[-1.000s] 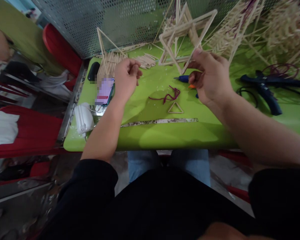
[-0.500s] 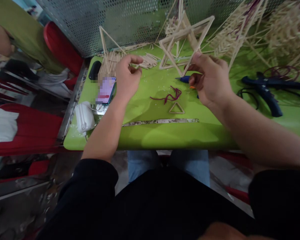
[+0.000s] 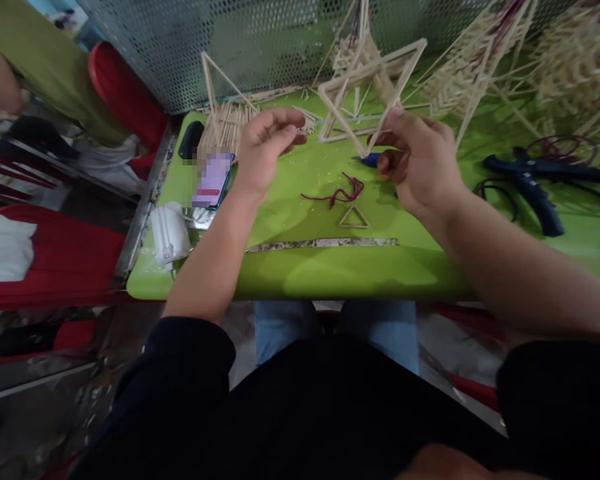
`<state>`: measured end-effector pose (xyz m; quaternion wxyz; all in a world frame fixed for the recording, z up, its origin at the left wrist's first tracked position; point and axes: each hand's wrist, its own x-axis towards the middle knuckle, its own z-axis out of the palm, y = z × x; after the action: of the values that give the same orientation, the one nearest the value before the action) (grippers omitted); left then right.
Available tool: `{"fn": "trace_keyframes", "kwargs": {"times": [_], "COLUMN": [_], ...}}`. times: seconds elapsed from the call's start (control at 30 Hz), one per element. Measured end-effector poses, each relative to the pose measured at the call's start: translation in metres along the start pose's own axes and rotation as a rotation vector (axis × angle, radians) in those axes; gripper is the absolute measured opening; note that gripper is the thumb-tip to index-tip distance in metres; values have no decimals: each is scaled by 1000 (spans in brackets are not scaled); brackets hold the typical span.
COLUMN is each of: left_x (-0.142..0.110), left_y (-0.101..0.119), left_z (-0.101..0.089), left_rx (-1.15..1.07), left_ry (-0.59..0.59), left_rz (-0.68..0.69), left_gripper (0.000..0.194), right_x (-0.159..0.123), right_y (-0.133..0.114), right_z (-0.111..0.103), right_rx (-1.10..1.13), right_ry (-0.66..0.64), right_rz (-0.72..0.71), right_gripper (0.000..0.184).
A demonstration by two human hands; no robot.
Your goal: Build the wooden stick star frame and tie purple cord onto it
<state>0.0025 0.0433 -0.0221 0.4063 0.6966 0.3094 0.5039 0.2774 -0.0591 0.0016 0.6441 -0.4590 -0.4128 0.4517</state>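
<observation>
My right hand (image 3: 425,160) pinches a lower corner of a frame of thin wooden sticks (image 3: 350,75) with triangular sides, tilted above the green table. To its left is my left hand (image 3: 265,147), fingers apart and slightly curved, holding nothing that I can see and not touching the frame. Behind the left hand lies a pile of wooden sticks (image 3: 226,125). A blue pen-like tool (image 3: 370,160) is partly hidden by my right hand. Below the frame, purple string (image 3: 347,196) and a small wooden triangle (image 3: 354,227) rest on the table.
Larger stick structures (image 3: 450,77) stand at the back right. A dark blue tool with a handle (image 3: 535,187) lies at right. A phone (image 3: 214,180), a black object (image 3: 191,140) and a white device (image 3: 170,230) lie at left. A perforated metal panel (image 3: 180,60) borders the back.
My left hand has shifted a little right toward the frame, its fingers reaching further out. My right hand and the stick frame have barely moved.
</observation>
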Motion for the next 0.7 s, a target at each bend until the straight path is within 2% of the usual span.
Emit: {"fn": "trace_keyframes", "kwargs": {"times": [0.13,0.27,0.33,0.5,0.6,0.7], "left_x": [-9,-14,-13,-6,0,6], "left_y": [22,27,24,10,-4,-18], "left_z": [17,22,19,10,7,6], "left_rx": [-75,-54,-66,-116,-145,-85], "left_ry": [-37,-11,-9,-23,-18,-1], "left_rz": [1,-34,-37,-64,-36,-49], "left_gripper": [37,45,51,61,54,58], "right_x": [-4,-6,-4,-1,0,0], "right_y": [-2,-3,-1,6,6,5], "right_z": [3,4,3,1,0,-1], "right_rx": [12,21,28,13,-12,-33], "right_ry": [-15,-59,-57,-51,-38,-23], "right_rz": [20,15,-2,-58,-47,-36], "right_gripper": [36,38,37,21,24,29]}}
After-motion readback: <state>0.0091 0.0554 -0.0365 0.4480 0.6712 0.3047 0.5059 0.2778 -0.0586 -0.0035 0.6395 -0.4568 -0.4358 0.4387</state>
